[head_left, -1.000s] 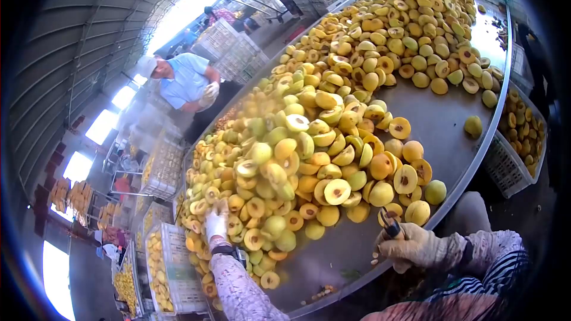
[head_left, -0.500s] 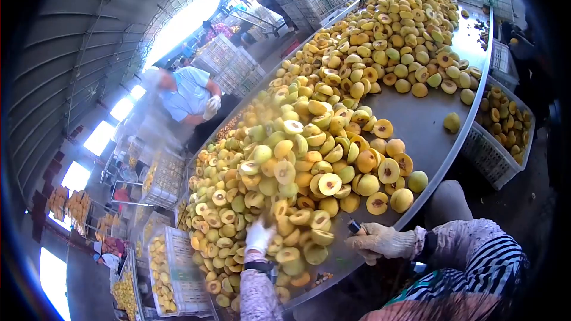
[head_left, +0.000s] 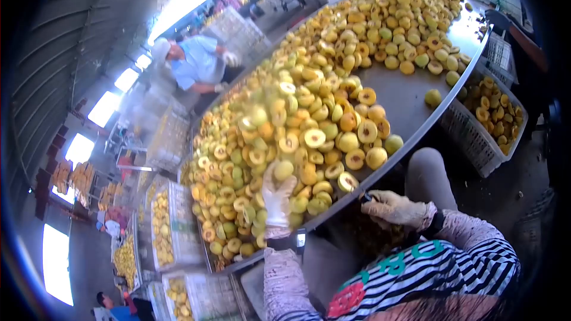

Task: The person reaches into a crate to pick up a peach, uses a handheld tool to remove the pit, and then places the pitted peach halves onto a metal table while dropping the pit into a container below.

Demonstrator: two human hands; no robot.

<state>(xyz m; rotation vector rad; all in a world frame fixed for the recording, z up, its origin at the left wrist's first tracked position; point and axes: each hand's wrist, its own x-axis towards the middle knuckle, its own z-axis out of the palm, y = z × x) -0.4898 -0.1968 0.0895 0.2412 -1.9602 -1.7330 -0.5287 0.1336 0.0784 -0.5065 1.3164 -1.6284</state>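
A big heap of yellow-green fruit (head_left: 303, 113), much of it halved with pits or hollows showing, covers the metal table (head_left: 392, 92). My left hand (head_left: 278, 193), in a white glove, reaches onto the near side of the heap with its fingers around a round fruit (head_left: 284, 170). A watch sits on that wrist. Just off the table's near edge, my right hand (head_left: 389, 208) wears a cream glove and is closed on a small dark-handled tool (head_left: 365, 198); the tool's working end is hard to make out. A halved fruit (head_left: 347, 182) lies at the rim close by.
A crate of fruit (head_left: 482, 119) stands below the table at right. More crates (head_left: 172, 220) line the left side. Across the table is a person in a blue shirt (head_left: 196, 62). A co-worker's dark-gloved hand (head_left: 498, 20) is at the far right edge.
My left hand has moved up and right and now holds a fruit. My right hand, with the tool, has shifted slightly up, off the table. The view has turned, and a co-worker's gloved hand appears at right.
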